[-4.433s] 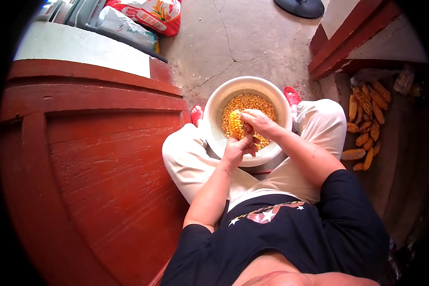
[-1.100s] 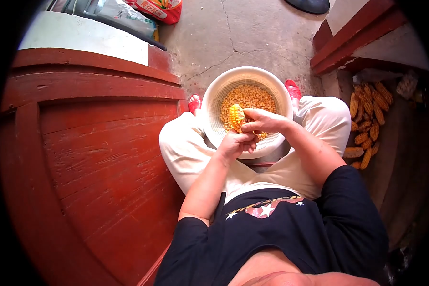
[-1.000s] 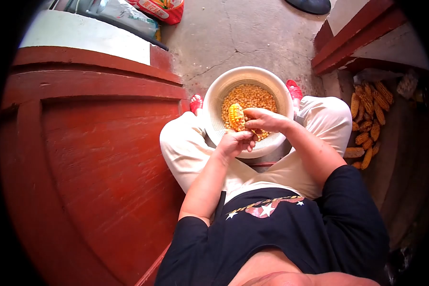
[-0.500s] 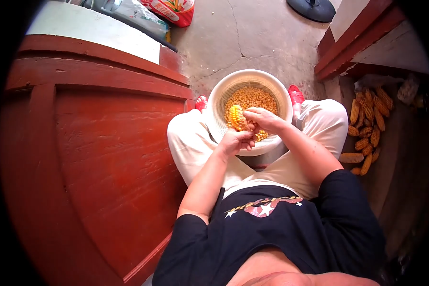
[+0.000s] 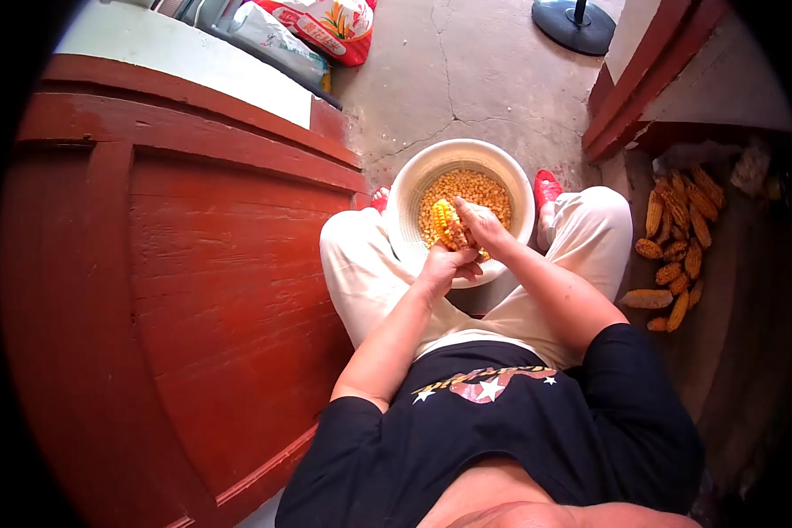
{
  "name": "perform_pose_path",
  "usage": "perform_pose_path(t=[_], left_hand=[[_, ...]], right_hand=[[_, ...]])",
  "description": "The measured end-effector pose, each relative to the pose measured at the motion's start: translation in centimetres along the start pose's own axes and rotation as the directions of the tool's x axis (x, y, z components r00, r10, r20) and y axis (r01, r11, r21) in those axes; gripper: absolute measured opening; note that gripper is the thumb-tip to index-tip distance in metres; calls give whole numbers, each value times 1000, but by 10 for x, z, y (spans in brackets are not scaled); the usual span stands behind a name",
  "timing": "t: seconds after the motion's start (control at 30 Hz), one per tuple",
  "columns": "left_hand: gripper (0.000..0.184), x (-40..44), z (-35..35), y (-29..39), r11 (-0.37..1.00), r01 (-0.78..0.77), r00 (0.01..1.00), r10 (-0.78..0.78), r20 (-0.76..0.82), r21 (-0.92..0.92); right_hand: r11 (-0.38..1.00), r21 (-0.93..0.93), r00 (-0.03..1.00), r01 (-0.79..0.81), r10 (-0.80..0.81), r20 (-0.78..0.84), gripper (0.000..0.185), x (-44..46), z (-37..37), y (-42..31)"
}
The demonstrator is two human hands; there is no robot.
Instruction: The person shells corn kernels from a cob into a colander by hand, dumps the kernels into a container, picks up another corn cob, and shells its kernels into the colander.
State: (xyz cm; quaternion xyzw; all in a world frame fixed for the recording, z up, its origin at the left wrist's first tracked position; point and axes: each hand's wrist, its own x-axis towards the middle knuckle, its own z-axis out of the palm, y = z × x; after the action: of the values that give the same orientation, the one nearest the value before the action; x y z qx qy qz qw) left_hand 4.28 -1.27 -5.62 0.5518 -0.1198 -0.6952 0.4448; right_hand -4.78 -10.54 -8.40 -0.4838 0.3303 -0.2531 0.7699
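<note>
A partly stripped corn cob [image 5: 445,222] is held above a white plastic basket [image 5: 402,198] between my knees. Yellow rows of kernels still cover its far left side, while the near right part looks bare and reddish. My left hand [image 5: 449,267] is closed round the lower end of the cob. From the right, my right hand [image 5: 485,229] grips it too, its thumb pressed against the upper part beside the kernels. Loose corn kernels [image 5: 471,185] cover the bottom of the basket. Some of my fingers are hidden behind the cob.
Several unshelled corn cobs [image 5: 675,216] lie piled on the floor to my right. A red wooden door [image 5: 229,290] stands close on my left. Red and white bags [image 5: 326,26] lie at the far left, and a round black base [image 5: 575,25] stands on the cracked concrete floor [image 5: 493,88].
My view has shifted slightly, so the basket and floor sit a little lower. My right thumb has moved up along the cob, which both hands still hold.
</note>
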Motion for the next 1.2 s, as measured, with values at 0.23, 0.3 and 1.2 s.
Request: perform_pose_path(t=[0.23,0.3,1.2], left_hand=[[23,-2,17,-8,984,-72,997,76,-21,161],[23,-4,20,-7,990,-79,997,81,-10,116],[20,13,14,-18,869,-97,947,231,-225,485]], right_hand=[[844,-525,967,105,-211,-145,46,-11,5,-6],[795,-585,955,158,-274,-115,39,-14,6,-8],[848,-518,972,110,-201,-123,36,-3,-1,-5]])
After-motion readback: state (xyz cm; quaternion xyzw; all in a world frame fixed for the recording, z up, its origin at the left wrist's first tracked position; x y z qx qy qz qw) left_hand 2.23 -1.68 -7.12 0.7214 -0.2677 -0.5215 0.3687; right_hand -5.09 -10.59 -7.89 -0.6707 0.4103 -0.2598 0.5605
